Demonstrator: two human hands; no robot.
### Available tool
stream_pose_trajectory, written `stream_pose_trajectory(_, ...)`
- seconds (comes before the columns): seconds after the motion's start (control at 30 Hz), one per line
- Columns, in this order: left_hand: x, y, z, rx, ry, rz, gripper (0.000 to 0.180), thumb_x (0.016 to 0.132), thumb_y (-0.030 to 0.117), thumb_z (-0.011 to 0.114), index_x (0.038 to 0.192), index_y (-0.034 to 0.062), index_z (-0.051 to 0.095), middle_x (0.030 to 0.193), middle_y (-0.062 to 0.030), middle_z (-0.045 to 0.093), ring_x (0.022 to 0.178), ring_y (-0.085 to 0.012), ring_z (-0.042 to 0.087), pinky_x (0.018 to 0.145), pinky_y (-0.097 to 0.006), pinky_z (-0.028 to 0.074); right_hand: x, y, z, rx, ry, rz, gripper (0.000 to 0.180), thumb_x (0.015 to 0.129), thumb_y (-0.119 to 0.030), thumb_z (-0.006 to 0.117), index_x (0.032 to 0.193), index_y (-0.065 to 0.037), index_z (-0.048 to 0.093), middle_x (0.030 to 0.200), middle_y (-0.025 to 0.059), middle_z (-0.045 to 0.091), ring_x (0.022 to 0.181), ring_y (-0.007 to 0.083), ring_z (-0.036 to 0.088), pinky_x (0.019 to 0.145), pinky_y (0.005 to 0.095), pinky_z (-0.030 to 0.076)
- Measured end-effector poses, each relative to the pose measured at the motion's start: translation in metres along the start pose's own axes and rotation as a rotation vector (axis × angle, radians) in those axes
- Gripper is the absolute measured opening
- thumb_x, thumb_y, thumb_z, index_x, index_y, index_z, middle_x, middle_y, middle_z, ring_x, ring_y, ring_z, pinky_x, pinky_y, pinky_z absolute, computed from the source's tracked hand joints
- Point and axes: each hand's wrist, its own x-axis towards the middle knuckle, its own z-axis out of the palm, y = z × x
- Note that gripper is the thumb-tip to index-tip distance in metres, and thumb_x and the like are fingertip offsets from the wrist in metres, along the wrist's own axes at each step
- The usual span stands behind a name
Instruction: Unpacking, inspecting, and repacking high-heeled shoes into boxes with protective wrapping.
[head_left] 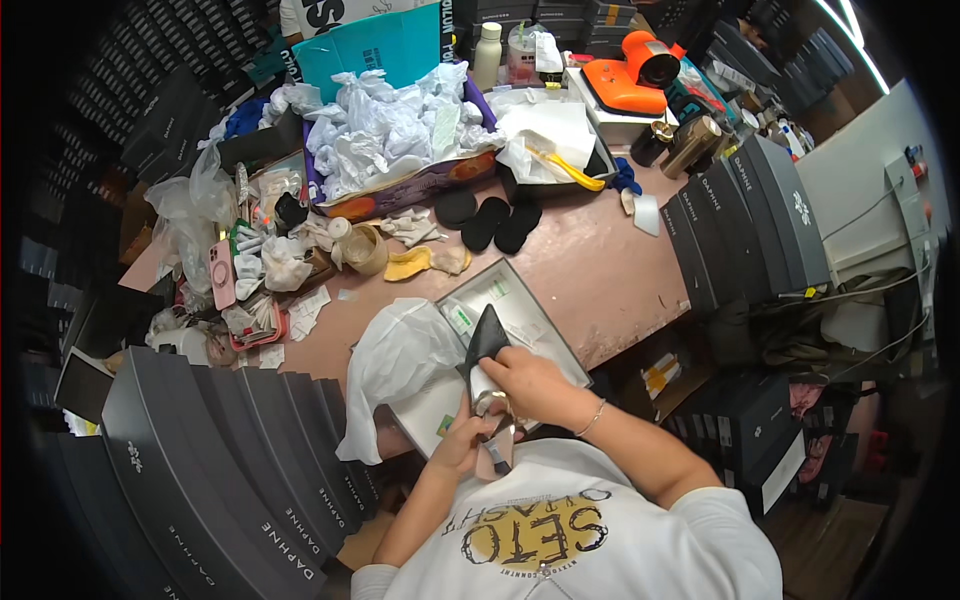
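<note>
Workbench [620, 305]: a worn pinkish top runs ahead of you, crowded at the far edge and along your left.
Far edge: a purple-rimmed bin [400, 192] brims with crumpled white paper [380, 120]; right of it are a yellow-handled tool [570, 172] and an orange device [628, 88].
Middle of the bench: dark oval pads [485, 224] lie beyond a yellow cloth [405, 265].
Grey boxes: one row [225, 450] stands at your left, another [745, 215] to your right.
Open shoebox [558, 342]: it sits askew in front of you, pale inside, with white tissue paper [400, 340] spilling over its left part and a small green-and-white packet [459, 319] within.
Pointed shoe [487, 333]: it is in your hands above the box, dark toe aimed away from you, a shiny silvery part [491, 403] nearer your body; whether that part belongs to the same shoe, you cannot tell from here.
Right hand [522, 383]: your fingers curl over the shoe's upper behind the toe, grasping it.
Left hand [462, 440]: your fingers close round the end nearer you; their tips are partly hidden.
Step in hand: you appear to be handling or checking the shoe, not yet laying it down.
Next move: it likely calls for one secure hold while the other hand shifts, with the toe clear of the box rim and the loose tissue.
</note>
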Motion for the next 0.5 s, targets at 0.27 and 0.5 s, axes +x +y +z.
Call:
stream_pose_trajectory(0.27,0.009,0.020,-0.026,-0.177,0.149,0.060,0.060,0.096,0.055,0.038,0.125,0.0026,0.049,0.107,-0.0138,0.061,0.086,-0.0211,0.064,0.066,-0.031,0.056,-0.007,0.051,0.031,1.015,0.307,0.503,0.038,0.075,-0.015,0.072,0.107,0.001,0.059,0.094,0.0124,0.063,0.089,0.0289,0.060,0.080,0.0350,0.048)
stream_pose_trajectory(0.5,0.003,0.076,-0.070,0.181,0.276,0.125,0.075,0.094,0.066,0.024,0.118,0.0022,0.055,0.094,-0.0090,0.063,0.077,-0.0181,0.062,0.070,-0.032,0.052,0.038,0.027,0.003,0.537,0.188,0.159,0.044,0.091,-0.019,0.059,0.127,0.003,0.051,0.115,0.0215,0.060,0.110,0.0336,0.056,0.099,0.0393,0.040)
